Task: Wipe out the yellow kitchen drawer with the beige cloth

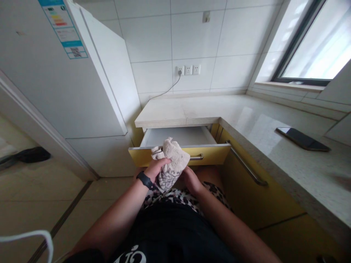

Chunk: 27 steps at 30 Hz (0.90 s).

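A folded beige cloth [175, 160] with a grey pattern along its lower part is held up in front of a pulled-out drawer [142, 156]. My left hand [157, 168], with a dark band on the wrist, grips the cloth from the left, thumb on top. At the cloth's lower right edge is my right hand [190, 179], its fingers going behind the cloth and mostly hidden. The drawer has a yellow front and a metal handle [197, 157], partly covered by the cloth. Its pale inner floor [183, 136] shows behind the cloth.
A stone countertop [246, 117] runs above the drawer and along the right, with a dark phone [303, 138] lying on it. Below it, a yellow cabinet has a long handle [246, 164]. The fridge [68, 91] stands at left. A cord [167, 90] hangs from wall sockets [188, 70].
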Motion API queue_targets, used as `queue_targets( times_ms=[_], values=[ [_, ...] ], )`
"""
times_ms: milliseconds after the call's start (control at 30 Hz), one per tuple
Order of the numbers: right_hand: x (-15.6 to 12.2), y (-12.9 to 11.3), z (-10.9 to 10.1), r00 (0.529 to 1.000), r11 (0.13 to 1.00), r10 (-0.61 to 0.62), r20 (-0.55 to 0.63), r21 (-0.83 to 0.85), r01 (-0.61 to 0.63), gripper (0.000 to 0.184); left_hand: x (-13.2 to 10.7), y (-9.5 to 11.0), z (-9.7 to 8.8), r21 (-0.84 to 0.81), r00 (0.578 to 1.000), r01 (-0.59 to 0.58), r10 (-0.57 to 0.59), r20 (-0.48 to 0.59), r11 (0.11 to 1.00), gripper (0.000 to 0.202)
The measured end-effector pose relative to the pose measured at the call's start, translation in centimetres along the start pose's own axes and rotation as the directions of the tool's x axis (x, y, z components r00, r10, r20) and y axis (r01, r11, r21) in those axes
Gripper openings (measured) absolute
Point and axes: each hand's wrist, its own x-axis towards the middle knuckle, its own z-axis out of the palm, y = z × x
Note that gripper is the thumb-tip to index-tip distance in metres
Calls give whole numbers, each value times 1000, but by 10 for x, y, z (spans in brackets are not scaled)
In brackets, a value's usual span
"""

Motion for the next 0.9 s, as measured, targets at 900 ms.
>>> queue_targets(
  times_ms=[900],
  values=[
    [-39, -90, -9, 995, 995, 13, -97, 100, -3, 95, -3, 11, 44, 825, 792, -527, 470, 389, 205, 44]
  ],
)
